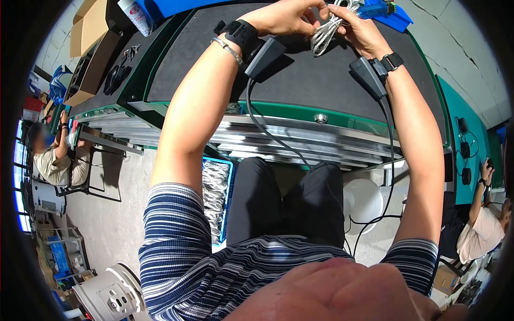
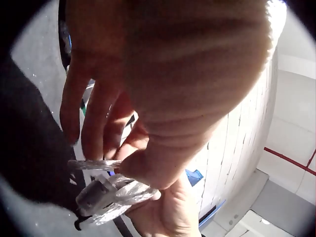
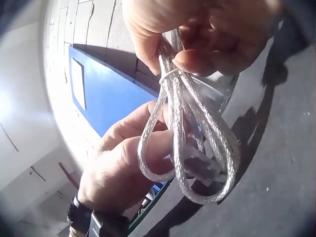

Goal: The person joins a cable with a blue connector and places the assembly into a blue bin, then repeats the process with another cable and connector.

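A looped silver braided cable (image 1: 327, 35) is held between both hands above the dark mat. My right hand (image 1: 364, 35) pinches the bundle between thumb and fingers, right by a thin white tie (image 3: 171, 75) around the strands. Beyond that hand sticks out a translucent blue connector (image 1: 373, 10). The left hand (image 1: 286, 19) has its thumb and index finger at the loops; in the left wrist view they pinch a strand. A clear-grey plug end (image 2: 96, 193) hangs beside that thumb. The lower loops (image 3: 207, 197) dangle free in the right wrist view.
A blue tray (image 1: 399, 21) stands at the mat's back right. Left of the bench are an open cardboard box (image 1: 88, 32) and a spray can (image 1: 136, 17). A blue crate (image 1: 231, 176) of similar cables sits below, beside my legs. Wrist camera leads (image 1: 392, 139) trail down.
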{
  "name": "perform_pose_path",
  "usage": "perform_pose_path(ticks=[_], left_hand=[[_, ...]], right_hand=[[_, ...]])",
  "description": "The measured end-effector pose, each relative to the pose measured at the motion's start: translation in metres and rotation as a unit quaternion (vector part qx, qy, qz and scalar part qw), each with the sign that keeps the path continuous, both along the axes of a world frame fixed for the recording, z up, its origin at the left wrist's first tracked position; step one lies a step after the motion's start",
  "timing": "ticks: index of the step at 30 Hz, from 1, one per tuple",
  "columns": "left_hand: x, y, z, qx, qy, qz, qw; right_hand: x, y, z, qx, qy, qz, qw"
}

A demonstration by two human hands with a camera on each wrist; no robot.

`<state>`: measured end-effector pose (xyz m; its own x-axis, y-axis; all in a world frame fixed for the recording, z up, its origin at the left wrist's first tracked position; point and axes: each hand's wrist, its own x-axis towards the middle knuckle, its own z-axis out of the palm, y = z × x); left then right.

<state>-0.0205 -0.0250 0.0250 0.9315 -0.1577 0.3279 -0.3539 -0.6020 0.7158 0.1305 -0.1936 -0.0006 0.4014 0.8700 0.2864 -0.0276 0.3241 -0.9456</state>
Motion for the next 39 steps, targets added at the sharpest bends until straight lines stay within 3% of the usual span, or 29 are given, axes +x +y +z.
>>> perform_pose_path(ticks=[2, 3, 8, 10, 14, 24, 26, 28, 31, 33, 34, 36, 39], left_hand=[[0.001, 0.0, 0.001, 0.037, -0.034, -0.021, 0.999], [0.002, 0.001, 0.004, 0.14, -0.071, 0.026, 0.987], [0.002, 0.0, 0.003, 0.101, -0.035, 0.069, 0.992], [0.002, -0.002, 0.002, 0.022, -0.022, 0.094, 0.995], [-0.008, -0.014, 0.014, 0.107, 0.0, 0.123, 0.987], [0.004, -0.011, 0.003, -0.037, -0.035, 0.195, 0.979], [0.007, -0.005, 0.0, -0.194, 0.025, 0.076, 0.978], [0.007, -0.004, -0.002, -0.207, 0.047, 0.069, 0.975], [0.007, -0.007, -0.002, -0.184, 0.053, 0.074, 0.979], [0.001, -0.016, 0.005, 0.06, -0.049, 0.178, 0.981], [0.002, -0.016, 0.005, 0.06, -0.048, 0.178, 0.981], [0.003, -0.013, 0.005, 0.193, -0.099, 0.19, 0.957], [0.01, -0.016, 0.0, 0.218, -0.148, 0.179, 0.948]], right_hand=[[-0.001, 0.001, -0.001, 0.004, -0.013, -0.021, 1.0], [0.007, 0.001, -0.005, -0.012, -0.02, -0.052, 0.998], [0.015, -0.004, -0.003, -0.019, -0.046, -0.133, 0.99], [0.01, -0.002, -0.002, 0.031, -0.052, -0.193, 0.979], [0.013, -0.002, -0.003, 0.012, -0.044, -0.231, 0.972], [0.015, 0.003, -0.007, 0.03, -0.056, -0.269, 0.961], [0.013, 0.003, -0.007, 0.024, -0.053, -0.28, 0.958], [0.011, 0.004, -0.008, 0.054, -0.042, -0.261, 0.963], [0.016, 0.002, -0.01, 0.026, -0.018, -0.242, 0.97], [0.016, 0.0, -0.01, 0.014, -0.009, -0.237, 0.971], [0.016, -0.001, -0.01, 0.001, 0.001, -0.231, 0.973], [0.017, 0.001, -0.014, 0.002, 0.005, -0.222, 0.975], [0.01, 0.007, -0.015, 0.025, 0.022, -0.21, 0.977]])
